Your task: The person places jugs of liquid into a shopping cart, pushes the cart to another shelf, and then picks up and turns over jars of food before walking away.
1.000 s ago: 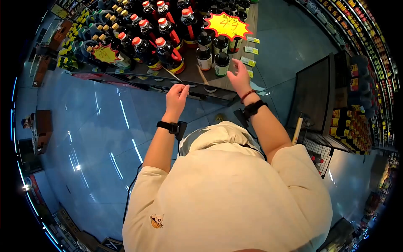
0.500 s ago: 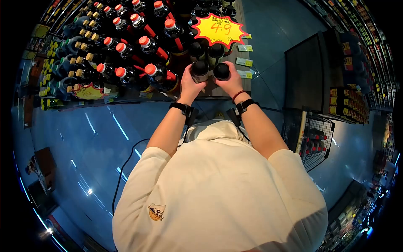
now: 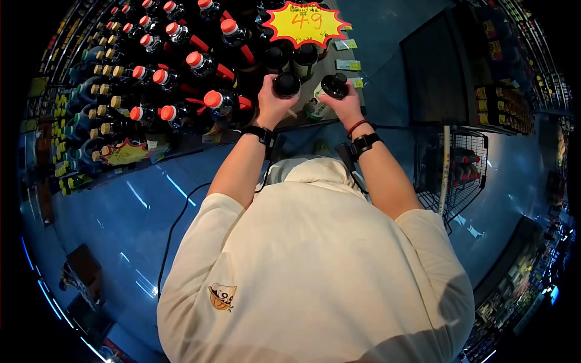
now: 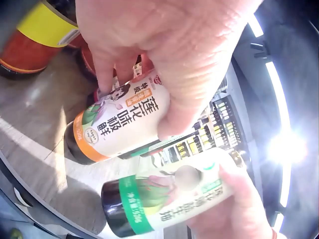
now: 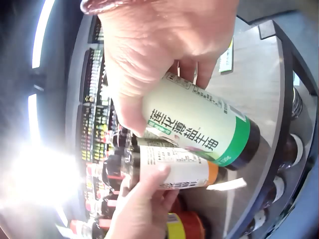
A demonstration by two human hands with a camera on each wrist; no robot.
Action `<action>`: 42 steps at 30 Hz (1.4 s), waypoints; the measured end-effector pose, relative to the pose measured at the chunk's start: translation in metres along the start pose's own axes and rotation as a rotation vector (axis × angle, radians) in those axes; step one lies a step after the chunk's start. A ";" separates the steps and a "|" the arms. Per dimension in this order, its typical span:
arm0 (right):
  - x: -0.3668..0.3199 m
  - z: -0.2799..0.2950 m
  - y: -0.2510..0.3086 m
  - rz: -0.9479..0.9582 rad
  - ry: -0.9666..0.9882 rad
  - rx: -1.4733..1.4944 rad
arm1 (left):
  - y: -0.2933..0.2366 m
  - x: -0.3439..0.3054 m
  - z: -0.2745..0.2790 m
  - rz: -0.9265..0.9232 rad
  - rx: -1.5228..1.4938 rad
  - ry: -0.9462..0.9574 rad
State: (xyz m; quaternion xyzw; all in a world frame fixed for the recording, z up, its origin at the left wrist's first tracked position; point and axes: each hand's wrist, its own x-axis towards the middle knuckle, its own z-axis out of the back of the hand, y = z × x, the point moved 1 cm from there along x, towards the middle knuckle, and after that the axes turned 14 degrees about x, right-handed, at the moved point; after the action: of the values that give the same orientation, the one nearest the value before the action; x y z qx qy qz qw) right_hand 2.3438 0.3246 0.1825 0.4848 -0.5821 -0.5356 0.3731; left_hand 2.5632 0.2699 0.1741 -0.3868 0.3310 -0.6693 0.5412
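My left hand [image 3: 275,104] grips a dark bottle with a black cap [image 3: 286,85]; in the left wrist view its white label carries an orange band [image 4: 122,117]. The right hand [image 3: 346,104] holds a second black-capped bottle [image 3: 316,106], tilted, with a pale label and green band, its dark base pointing away from the palm in the right wrist view [image 5: 199,119]. The two bottles are side by side over the wooden shelf top. Behind them stand more black-capped bottles [image 3: 305,60].
Rows of red-capped bottles [image 3: 219,103] fill the shelf on the left. A yellow price sign [image 3: 305,24] is above the bottles, with small price tags [image 3: 348,65] along the edge. A shopping cart [image 3: 478,145] holding bottles stands at the right.
Both hands went from apart to each gripping a bottle. Since half a second ago, the right-hand bottle has tilted and moved right, away from the left one.
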 end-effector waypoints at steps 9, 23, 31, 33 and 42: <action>-0.003 0.003 0.027 -0.349 -0.095 0.435 | -0.032 0.003 0.016 0.297 -0.601 0.334; 0.022 -0.004 0.020 -0.295 0.143 0.083 | -0.042 -0.003 0.005 0.465 -0.346 0.263; 0.026 -0.004 0.017 -0.388 0.197 0.144 | -0.058 -0.007 0.013 0.661 -0.361 0.372; 0.027 -0.003 0.015 -0.396 0.211 0.136 | -0.060 -0.007 0.012 0.610 -0.325 0.358; 0.020 -0.003 0.039 0.153 0.125 -0.432 | -0.064 -0.008 0.011 0.149 0.013 0.151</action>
State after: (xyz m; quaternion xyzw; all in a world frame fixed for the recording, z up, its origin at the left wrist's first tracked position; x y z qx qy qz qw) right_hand 2.3349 0.3027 0.2199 0.3804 -0.4646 -0.5871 0.5429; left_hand 2.5440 0.2895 0.2333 -0.3058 0.3944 -0.6566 0.5656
